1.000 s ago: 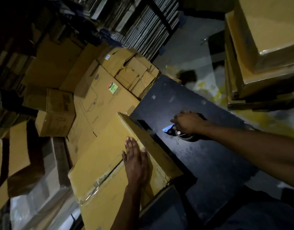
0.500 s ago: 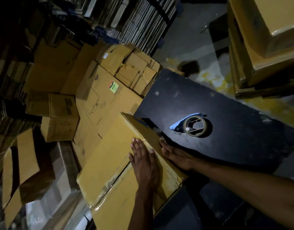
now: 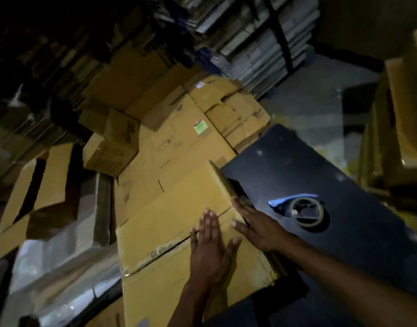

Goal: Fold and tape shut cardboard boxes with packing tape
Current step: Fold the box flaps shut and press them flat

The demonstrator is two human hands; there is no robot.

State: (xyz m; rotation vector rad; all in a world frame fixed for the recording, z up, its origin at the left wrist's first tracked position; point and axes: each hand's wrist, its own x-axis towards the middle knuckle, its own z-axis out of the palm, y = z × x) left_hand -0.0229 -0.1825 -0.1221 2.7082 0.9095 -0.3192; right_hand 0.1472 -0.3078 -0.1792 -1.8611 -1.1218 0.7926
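Closest to the camera, both hands are flat on the cardboard box (image 3: 169, 232). The left hand (image 3: 210, 251) lies palm-down with straight fingers right over the seam where the two top flaps meet, thumb spread out to the right. It's pressing, not grabbing anything. The right hand (image 3: 257, 227) comes in from the lower right and lies on the box's right edge, fingers stretched out and loose, fingertips reaching along that edge toward the far corner. So it's released too, just touching cardboard.

The box itself sits tilted in the shot, its flaps folded down, with a dark gap still running along the seam to the left of the left hand. Some printed marks run next to that gap.

Just right of the box is a dark table top (image 3: 344, 244), and the box's right side butts up against it. On it, a bit beyond the right hand and apart from it, lies the tape roll (image 3: 306, 212) with a blue dispenser piece (image 3: 285, 201) sticking out to its left.

Farther back there's a heap of flattened cartons (image 3: 179, 138), one with a green and red sticker (image 3: 199, 126). Behind that, stacks of flat board (image 3: 250, 43) on dark racks. More yellow boxes (image 3: 400, 114) stacked on the far right. It's all pretty dim and blurry.
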